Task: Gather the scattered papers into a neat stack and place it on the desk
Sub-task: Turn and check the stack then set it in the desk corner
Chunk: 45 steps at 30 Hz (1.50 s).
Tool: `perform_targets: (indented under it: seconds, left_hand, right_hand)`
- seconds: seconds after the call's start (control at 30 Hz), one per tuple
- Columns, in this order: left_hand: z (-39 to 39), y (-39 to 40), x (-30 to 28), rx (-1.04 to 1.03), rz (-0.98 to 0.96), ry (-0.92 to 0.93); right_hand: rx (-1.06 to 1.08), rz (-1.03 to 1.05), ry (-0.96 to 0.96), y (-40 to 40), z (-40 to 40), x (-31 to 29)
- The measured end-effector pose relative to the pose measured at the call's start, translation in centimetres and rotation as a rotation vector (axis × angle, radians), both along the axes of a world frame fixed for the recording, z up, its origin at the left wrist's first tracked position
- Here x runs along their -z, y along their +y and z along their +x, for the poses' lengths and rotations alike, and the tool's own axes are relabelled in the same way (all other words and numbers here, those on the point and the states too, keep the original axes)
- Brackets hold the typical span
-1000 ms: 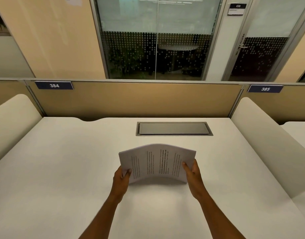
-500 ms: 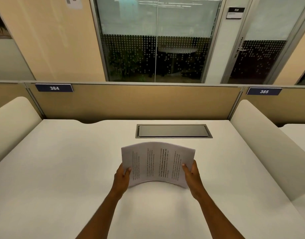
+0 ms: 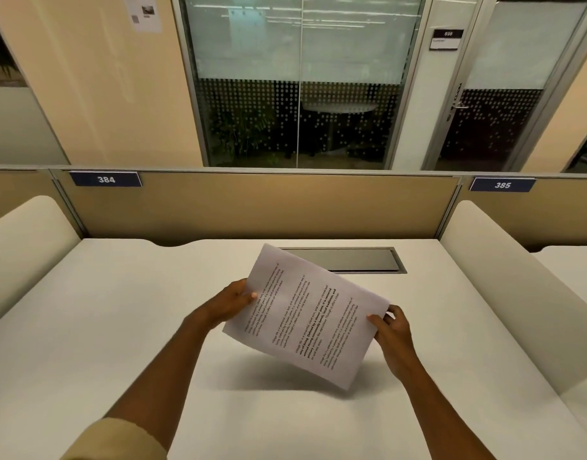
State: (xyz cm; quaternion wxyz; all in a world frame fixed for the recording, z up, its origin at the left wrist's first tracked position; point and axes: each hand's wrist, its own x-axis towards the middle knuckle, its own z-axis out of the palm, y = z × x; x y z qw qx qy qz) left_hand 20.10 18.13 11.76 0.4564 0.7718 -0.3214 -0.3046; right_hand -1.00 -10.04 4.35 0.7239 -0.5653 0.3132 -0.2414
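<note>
The desk (image 3: pixel 102 327) is white and bounded by a tan rear partition (image 3: pixel 252 204) carrying number plates 384 (image 3: pixel 105 179) and 385 (image 3: pixel 502 184). A closed cable hatch (image 3: pixel 362 259) is set into the rear of the desk surface.

The paper stack (image 3: pixel 305 313) is held in the air above the desk centre, tilted, its far corner overlapping the hatch in view and its shadow falling on the surface below.

The left hand (image 3: pixel 230 302) is closed on the stack's left edge, thumb on the printed face. The right hand (image 3: pixel 393 330) is closed on the right edge, thumb on top.

Compared with 0.5 s ago, the stack has rotated clockwise, lies flatter instead of bowed upward, and the left hand sits higher than the right.
</note>
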Motion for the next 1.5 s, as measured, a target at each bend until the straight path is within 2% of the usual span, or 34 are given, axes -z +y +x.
perform_targets:
  seconds: [0.13,0.3,0.4,0.57,0.67,0.77,0.83,0.93,1.0,1.07,1.17,1.3,1.5]
  left_hand:
    - [1.0,-0.9,-2.1,0.067,0.042,-0.037]
    - [1.4,-3.1,-4.9,0.148,0.141,-0.158]
    - [1.1,-4.7,-6.4,0.209,0.173,-0.200]
    - [0.8,-6.7,-7.9,0.249,0.199,-0.269]
    - [1.1,-7.4,-7.9,0.180,0.178,-0.311]
    - [1.5,-7.7,-7.4,-0.029,0.134,-0.431]
    - [1.7,-7.6,-6.9,-0.155,0.101,-0.441]
    - [1.7,-6.7,-6.0,-0.307,-0.021,-0.295]
    - [1.5,-5.9,-5.1,-0.359,-0.153,-0.099]
    - [0.8,-5.2,-4.0,-0.338,-0.237,0.113]
    - [-1.1,-5.1,-1.6,-0.247,-0.260,0.300]
    - [-4.3,-6.2,1.6,-0.222,-0.269,0.409]
    - [-7.9,-7.4,5.0,-0.407,-0.357,0.455]
  right_hand:
    - [0.024,-0.088,0.016,-2.3,-0.1,-1.8]
    - [-0.282,-0.387,0.259,-4.0,0.2,-3.7]
    - [-0.446,-0.547,0.338,-3.8,1.1,-5.0]
    - [-0.486,-0.651,0.343,-3.0,1.7,-5.4]
    - [-0.448,-0.616,0.313,-2.7,1.3,-5.2]
    - [-0.406,-0.574,0.265,-2.5,0.7,-5.2]
    - [-0.389,-0.535,0.245,-2.6,0.4,-5.1]
    - [-0.355,-0.473,0.215,-2.9,-0.3,-4.8]
    - [-0.332,-0.422,0.181,-3.1,-0.7,-4.4]
    - [-0.309,-0.361,0.142,-3.2,-0.9,-3.9]
    - [-0.265,-0.272,0.089,-3.0,-0.9,-3.1]
    - [-0.217,-0.149,0.041,-2.5,-0.5,-2.3]
    - [-0.172,-0.058,0.049,-1.3,-0.1,-1.5]
